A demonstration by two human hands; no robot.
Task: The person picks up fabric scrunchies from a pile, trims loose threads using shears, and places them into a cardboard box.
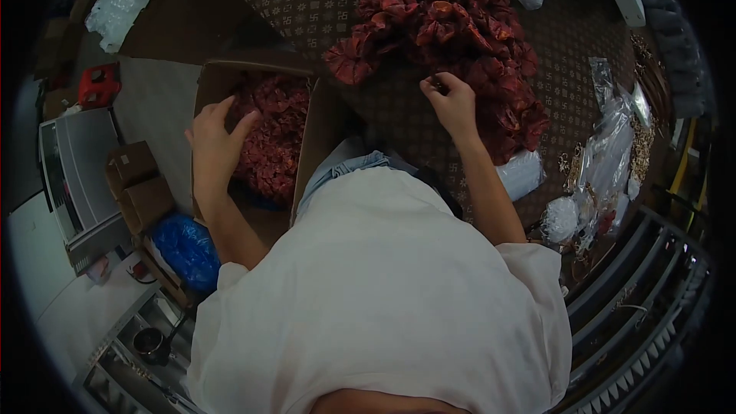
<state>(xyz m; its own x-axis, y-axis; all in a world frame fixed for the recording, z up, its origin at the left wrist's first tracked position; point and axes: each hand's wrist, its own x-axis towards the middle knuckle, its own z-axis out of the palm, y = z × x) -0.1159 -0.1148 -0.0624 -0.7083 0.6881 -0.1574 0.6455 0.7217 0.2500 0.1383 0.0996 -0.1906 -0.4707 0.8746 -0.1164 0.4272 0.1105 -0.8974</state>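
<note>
My left hand (pixel 215 142) is over the left side of an open cardboard box (pixel 201 111), thumb and fingers apart, with nothing seen in it. Inside the box lies a mass of dark red, crinkled pieces (pixel 272 130) that look like dried peppers. To the right, a large heap of similar wrinkled red dried peppers (pixel 479 46) rests on a brown patterned cloth (pixel 314 11). At the heap's near left edge my right hand (pixel 452 103) is closed, thumb and forefinger curled together. Whatever is between those fingers is too small and dark to name.
Clear plastic wrapping (pixel 606 146) and beige strung pieces (pixel 642 149) lie at the right. A blue plastic bag (pixel 184 249) sits in another carton left of me. Further left are a red crate (pixel 100 84) and a grey cabinet (pixel 96 161). Metal racks (pixel 636 291) stand at lower right.
</note>
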